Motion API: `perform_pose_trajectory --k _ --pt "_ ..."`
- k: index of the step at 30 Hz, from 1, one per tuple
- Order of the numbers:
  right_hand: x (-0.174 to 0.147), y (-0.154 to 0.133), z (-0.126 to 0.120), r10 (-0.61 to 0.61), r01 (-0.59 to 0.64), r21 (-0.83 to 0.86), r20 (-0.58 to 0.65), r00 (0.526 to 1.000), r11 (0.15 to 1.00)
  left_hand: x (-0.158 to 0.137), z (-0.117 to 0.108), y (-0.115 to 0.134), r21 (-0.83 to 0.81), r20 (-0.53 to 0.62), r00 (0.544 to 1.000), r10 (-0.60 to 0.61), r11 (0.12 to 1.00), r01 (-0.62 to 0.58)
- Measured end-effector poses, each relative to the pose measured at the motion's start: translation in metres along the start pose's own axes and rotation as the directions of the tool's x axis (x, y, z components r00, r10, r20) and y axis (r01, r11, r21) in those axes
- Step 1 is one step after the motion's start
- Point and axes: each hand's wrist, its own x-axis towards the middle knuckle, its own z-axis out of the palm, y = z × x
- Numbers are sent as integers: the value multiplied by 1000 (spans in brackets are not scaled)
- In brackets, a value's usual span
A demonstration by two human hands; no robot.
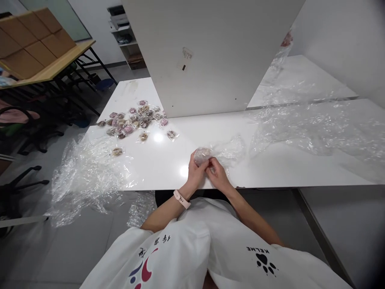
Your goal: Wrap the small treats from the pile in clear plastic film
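Note:
My left hand (195, 172), with a pink band on the wrist, is closed around a small roundish item (203, 153) in transparent plastic wrap. Its contents are too blurred to name. Close beside it, my right hand (218, 177) pinches the near edge of the same plastic with thumb and fingers. A loose tail of crinkled plastic film (234, 149) stretches right from the item across the white tabletop (180, 148). To the left lies a scattered pile of small individually wrapped pieces (129, 122), pinkish and brown. One wrapped piece (117, 151) sits apart, nearer me.
Crumpled transparent film (87, 176) hangs over the table's left end. More bubble-like film (325, 124) covers the right side. A tall white panel (210, 60) stands upright behind the work area. Cardboard boxes (33, 42) rest on a wooden table at far left, near office chairs (27, 124).

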Motion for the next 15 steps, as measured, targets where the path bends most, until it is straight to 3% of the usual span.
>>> perform_pose_trajectory --k 3,5,7,9,11,13,15 --pt "-11 -16 -1 175 -218 293 166 970 931 7 -8 11 -41 -147 989 -5 999 -1" --pt "-19 -25 -5 382 -455 408 251 889 792 5 -10 23 -92 -151 989 12 995 -26" --pt "-23 -30 -11 536 -604 514 294 791 609 -2 -10 31 -122 -68 997 23 992 -31" --pt "-22 -32 -16 577 -604 640 292 763 475 -12 -7 32 -106 79 996 -31 994 39" --pt "-20 -32 -17 576 -527 734 227 785 429 -20 -5 27 -45 197 973 -123 990 135" --pt "-18 -29 -14 593 -466 754 127 795 462 -24 -5 22 26 229 953 -197 980 196" --pt "-19 -23 -10 611 -428 707 -9 791 564 -22 -8 21 74 216 947 -240 971 229"
